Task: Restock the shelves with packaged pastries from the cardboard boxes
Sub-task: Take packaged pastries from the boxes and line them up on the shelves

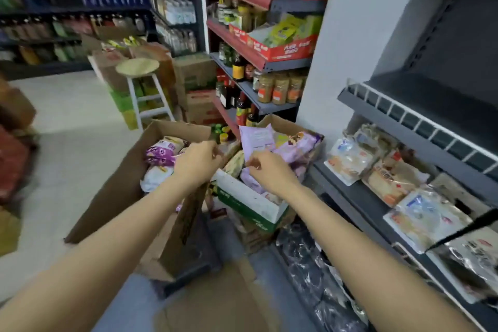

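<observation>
Landmark: brown open-top cardboard box (116,191) on the floor, centre-left. Its right wall edge stands just beside a second, white-and-green cardboard box (250,205) to its right; barely any gap btwn them. Left of the brown box: pale tiled floor (67,121), wide open room for moving. Behind the brown box: white wooden stool w/ round seat (138,67), and stacked cartons past it. Right of both boxes: dark grey metal shelf w/ white wire front rail (420,118), upper tier bare, lower tier carrying clear-wrapped pastry packs (350,156) in a row along its front edge.

Inside the brown box: purple-and-white pastry packs (161,153), near its far right corner.

Left hand (196,162) over the brown box's right wall edge, fingers curled, tips pinched together; whether it has hold of anything I can't tell, blur. The purple-and-white packs lie just left of it.

Right hand (266,172) over the white-and-green box, fingers curled, pinching the lower edge of a pale purple flat pack (256,137) that stands upright, above more purple packs in that box.
</observation>
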The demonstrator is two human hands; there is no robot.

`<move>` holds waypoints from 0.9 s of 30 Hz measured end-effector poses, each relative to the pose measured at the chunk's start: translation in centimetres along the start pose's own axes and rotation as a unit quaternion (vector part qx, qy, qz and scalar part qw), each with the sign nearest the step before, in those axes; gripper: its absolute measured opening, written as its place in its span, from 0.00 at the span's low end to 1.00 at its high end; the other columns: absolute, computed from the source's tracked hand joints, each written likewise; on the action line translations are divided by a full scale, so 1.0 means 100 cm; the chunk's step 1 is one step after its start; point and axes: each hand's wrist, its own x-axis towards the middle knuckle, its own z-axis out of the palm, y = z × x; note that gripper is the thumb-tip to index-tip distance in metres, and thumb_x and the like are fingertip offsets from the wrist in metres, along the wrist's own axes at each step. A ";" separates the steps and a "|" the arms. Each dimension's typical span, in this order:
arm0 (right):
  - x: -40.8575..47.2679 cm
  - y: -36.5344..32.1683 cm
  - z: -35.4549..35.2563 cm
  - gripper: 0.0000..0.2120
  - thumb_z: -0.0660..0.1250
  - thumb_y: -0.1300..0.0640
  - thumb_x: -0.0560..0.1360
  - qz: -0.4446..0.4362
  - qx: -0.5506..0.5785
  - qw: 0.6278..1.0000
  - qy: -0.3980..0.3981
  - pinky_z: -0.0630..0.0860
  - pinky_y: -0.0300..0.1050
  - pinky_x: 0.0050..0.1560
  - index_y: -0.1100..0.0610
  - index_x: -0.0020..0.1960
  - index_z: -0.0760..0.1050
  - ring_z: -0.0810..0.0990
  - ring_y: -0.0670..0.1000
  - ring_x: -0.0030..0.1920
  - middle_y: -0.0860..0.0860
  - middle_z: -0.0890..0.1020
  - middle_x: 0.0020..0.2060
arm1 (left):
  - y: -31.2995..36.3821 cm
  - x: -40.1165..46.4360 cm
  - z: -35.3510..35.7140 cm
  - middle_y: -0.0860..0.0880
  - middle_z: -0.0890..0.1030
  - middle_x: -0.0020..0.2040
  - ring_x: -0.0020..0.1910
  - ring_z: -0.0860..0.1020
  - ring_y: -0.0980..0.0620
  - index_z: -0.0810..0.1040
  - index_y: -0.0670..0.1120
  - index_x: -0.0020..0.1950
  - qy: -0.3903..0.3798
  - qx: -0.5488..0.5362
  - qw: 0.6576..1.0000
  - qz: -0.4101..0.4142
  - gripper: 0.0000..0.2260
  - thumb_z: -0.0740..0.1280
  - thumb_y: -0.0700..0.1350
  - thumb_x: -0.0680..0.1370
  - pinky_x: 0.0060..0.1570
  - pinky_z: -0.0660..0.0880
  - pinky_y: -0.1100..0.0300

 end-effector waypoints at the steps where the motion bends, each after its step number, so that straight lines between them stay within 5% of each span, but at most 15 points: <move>1: 0.015 -0.010 0.018 0.10 0.60 0.62 0.76 -0.006 0.012 1.000 -0.018 0.72 0.49 0.41 0.56 0.38 0.76 0.76 0.58 0.42 0.54 0.78 0.36 | -0.025 0.007 0.002 0.41 0.81 0.46 0.48 0.79 0.40 0.77 0.42 0.51 -0.008 -0.006 1.000 -0.023 0.10 0.60 0.46 0.76 0.43 0.76 0.51; 4: 0.064 -0.035 0.071 0.11 0.63 0.62 0.75 -0.021 0.040 0.997 -0.062 0.75 0.51 0.55 0.62 0.55 0.79 0.78 0.58 0.55 0.59 0.81 0.53 | -0.092 0.030 0.015 0.39 0.81 0.51 0.52 0.78 0.40 0.78 0.39 0.55 -0.031 -0.020 0.995 -0.098 0.12 0.61 0.45 0.78 0.48 0.73 0.51; 7: 0.116 -0.051 0.124 0.15 0.63 0.63 0.74 -0.022 0.034 0.993 -0.115 0.71 0.48 0.58 0.61 0.61 0.75 0.75 0.59 0.59 0.60 0.77 0.58 | -0.153 0.059 0.034 0.38 0.81 0.52 0.54 0.77 0.40 0.78 0.38 0.51 -0.065 -0.017 0.983 -0.169 0.10 0.62 0.44 0.77 0.50 0.73 0.53; 10: 0.167 -0.058 0.173 0.25 0.63 0.65 0.73 -0.020 0.033 0.991 -0.129 0.68 0.47 0.65 0.57 0.69 0.67 0.66 0.58 0.67 0.58 0.67 0.66 | -0.206 0.086 0.058 0.39 0.79 0.53 0.54 0.76 0.41 0.77 0.42 0.53 -0.107 -0.025 0.970 -0.218 0.08 0.61 0.40 0.77 0.53 0.70 0.56; 15: 0.247 -0.056 0.218 0.33 0.63 0.60 0.76 -0.052 -0.144 0.984 -0.092 0.51 0.49 0.75 0.57 0.76 0.51 0.46 0.57 0.77 0.58 0.50 0.76 | -0.268 0.136 0.095 0.38 0.78 0.61 0.64 0.73 0.41 0.71 0.38 0.65 -0.150 -0.038 0.963 -0.221 0.16 0.61 0.39 0.78 0.70 0.62 0.49; 20: 0.317 -0.042 0.255 0.39 0.68 0.48 0.73 -0.084 -0.264 0.950 -0.142 0.40 0.52 0.75 0.56 0.76 0.52 0.51 0.57 0.77 0.58 0.60 0.74 | -0.306 0.181 0.126 0.38 0.68 0.69 0.68 0.68 0.39 0.63 0.38 0.71 -0.187 -0.033 0.949 -0.253 0.24 0.64 0.43 0.78 0.67 0.65 0.51; 22: 0.334 -0.038 0.270 0.39 0.69 0.44 0.72 -0.091 -0.289 0.940 -0.157 0.43 0.53 0.75 0.55 0.75 0.55 0.64 0.56 0.72 0.57 0.70 0.68 | -0.317 0.196 0.138 0.37 0.66 0.70 0.68 0.67 0.39 0.62 0.37 0.71 -0.169 -0.069 0.946 -0.269 0.24 0.64 0.43 0.78 0.65 0.66 0.52; 24: 0.344 -0.038 0.280 0.33 0.70 0.45 0.72 -0.094 -0.290 0.936 -0.175 0.57 0.52 0.72 0.55 0.71 0.63 0.71 0.57 0.65 0.56 0.74 0.62 | -0.320 0.214 0.143 0.37 0.71 0.64 0.65 0.71 0.40 0.66 0.36 0.66 -0.096 -0.140 0.936 -0.307 0.20 0.63 0.45 0.78 0.61 0.67 0.54; 27: 0.353 -0.042 0.287 0.20 0.66 0.51 0.75 -0.097 -0.291 0.938 -0.160 0.71 0.50 0.57 0.56 0.65 0.71 0.73 0.58 0.61 0.57 0.75 0.59 | -0.320 0.246 0.148 0.38 0.80 0.47 0.52 0.79 0.41 0.77 0.34 0.50 -0.029 -0.272 0.875 -0.401 0.25 0.62 0.58 0.78 0.56 0.74 0.53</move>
